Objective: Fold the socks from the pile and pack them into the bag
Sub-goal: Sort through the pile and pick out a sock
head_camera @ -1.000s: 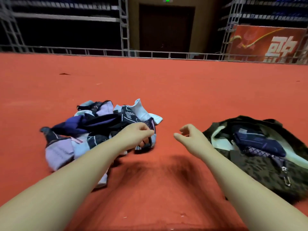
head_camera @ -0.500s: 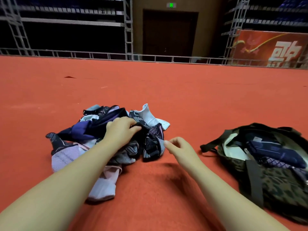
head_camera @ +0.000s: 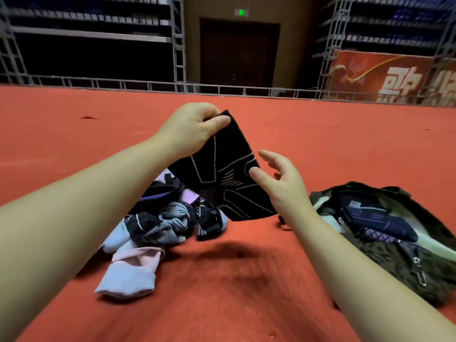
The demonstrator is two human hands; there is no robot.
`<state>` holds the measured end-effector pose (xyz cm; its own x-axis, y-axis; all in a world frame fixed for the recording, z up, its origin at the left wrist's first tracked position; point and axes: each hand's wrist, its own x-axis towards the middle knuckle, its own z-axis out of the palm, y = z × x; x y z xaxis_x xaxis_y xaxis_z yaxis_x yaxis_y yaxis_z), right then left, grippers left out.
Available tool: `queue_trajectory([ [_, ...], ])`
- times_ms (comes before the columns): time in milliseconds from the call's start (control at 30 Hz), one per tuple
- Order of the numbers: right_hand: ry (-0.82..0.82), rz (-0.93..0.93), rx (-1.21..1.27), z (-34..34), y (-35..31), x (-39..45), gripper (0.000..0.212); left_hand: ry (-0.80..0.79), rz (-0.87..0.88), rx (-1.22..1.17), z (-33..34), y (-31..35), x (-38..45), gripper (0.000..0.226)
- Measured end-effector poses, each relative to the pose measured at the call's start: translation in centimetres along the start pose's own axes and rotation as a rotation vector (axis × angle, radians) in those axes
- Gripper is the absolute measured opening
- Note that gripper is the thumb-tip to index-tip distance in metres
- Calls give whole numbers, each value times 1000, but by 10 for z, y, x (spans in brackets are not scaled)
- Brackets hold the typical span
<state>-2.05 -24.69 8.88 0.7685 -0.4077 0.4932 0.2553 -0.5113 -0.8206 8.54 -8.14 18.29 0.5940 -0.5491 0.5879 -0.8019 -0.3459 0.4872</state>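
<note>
My left hand [head_camera: 192, 130] pinches the top corner of a black sock [head_camera: 229, 178] with thin pale line patterns and holds it up above the floor. My right hand [head_camera: 278, 180] is beside the sock's right edge with fingers spread and relaxed, its thumb at the fabric. Below and left lies the pile of socks [head_camera: 162, 218], dark striped ones on top and pale lilac and pink ones in front. At the right sits the open camouflage bag [head_camera: 399, 265] with folded dark blue socks [head_camera: 377, 219] inside.
Everything rests on a red carpet floor [head_camera: 234, 292]. A low metal railing [head_camera: 222, 90] runs along the far edge, with scaffolding, a dark door and a red banner [head_camera: 385, 77] behind it.
My left hand has pulled the black patterned sock out of the pile and lifted it. My right hand has risen from the pile's edge to the sock's side.
</note>
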Motion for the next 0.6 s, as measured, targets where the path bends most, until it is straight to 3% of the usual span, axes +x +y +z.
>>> queue_trajectory([
  [67, -20, 2, 14, -6, -8, -2, 44, -19, -3, -8, -6, 10, 2, 25],
  [167, -80, 7, 104, -12, -22, -9, 8, -48, -20, -17, -9, 22, 2, 22],
  [200, -107, 18, 115, -12, -26, -11, 6, -61, -28, -8, -9, 24, 1, 22],
  [433, -203, 126, 192, -11, -36, -28, 17, -96, -157, 5, -3, 15, -15, 20],
  [600, -138, 138, 233, -14, -39, -30, 20, -74, -259, 30, -2, 1, -37, 38],
])
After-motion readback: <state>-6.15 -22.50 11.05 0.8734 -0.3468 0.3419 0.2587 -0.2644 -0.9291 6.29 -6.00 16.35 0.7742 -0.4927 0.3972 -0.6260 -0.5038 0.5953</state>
